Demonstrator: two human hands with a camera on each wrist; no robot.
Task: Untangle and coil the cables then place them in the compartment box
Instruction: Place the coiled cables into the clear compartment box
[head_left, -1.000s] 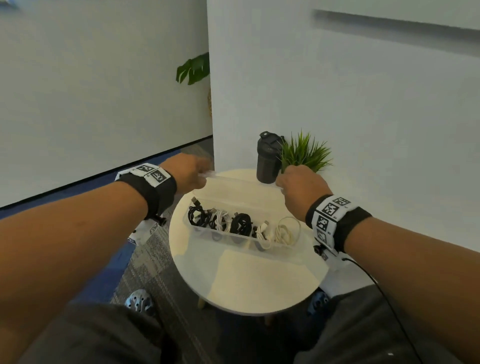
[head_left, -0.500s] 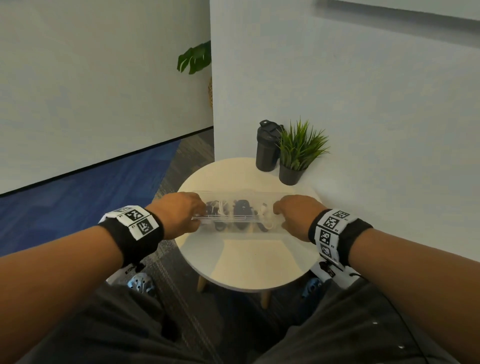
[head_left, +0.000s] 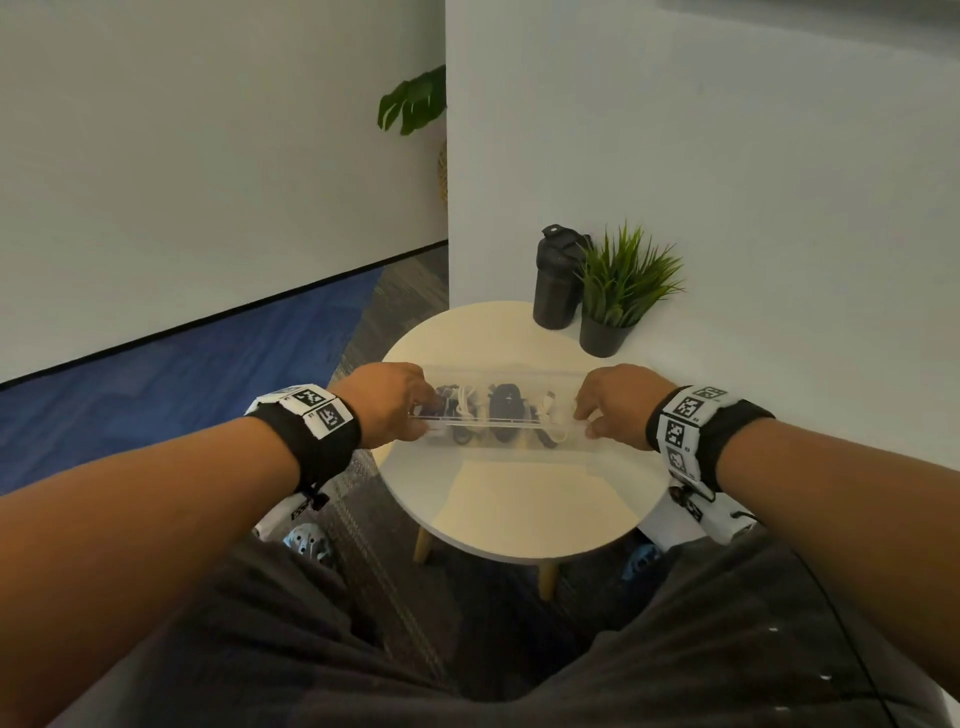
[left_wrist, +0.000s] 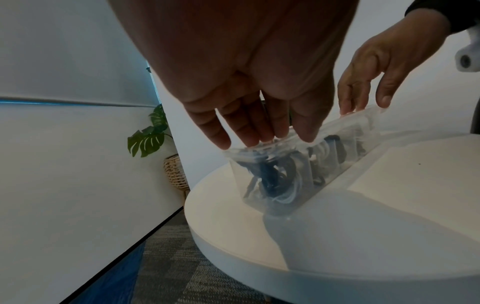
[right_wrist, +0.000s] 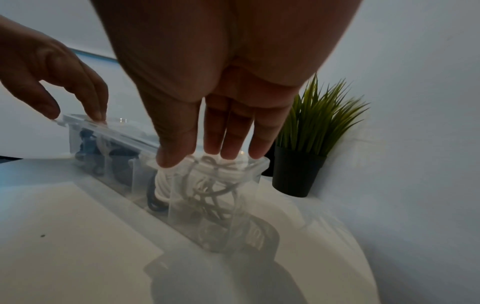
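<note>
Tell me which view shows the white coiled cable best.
The right wrist view: the white coiled cable sits close up behind the clear wall of the compartment box. The head view shows it small; the left wrist view blurs it beyond telling.

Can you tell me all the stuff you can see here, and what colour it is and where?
table: one, round, white, in front of the person
box: one, clear, with a lid, on the table under both hands
cables: several, black and white, coiled in the box's compartments
bottle: one, black, at the back of the table by the wall
grass plant: one, green in a black pot, right of the bottle
leafy plant: one, green, in a woven basket on the floor behind the wall corner
wristbands: two, black with black-and-white markers, one on each wrist
left hand: fingers pressing on the box's left end
right hand: fingers pressing on the box's right end
</note>
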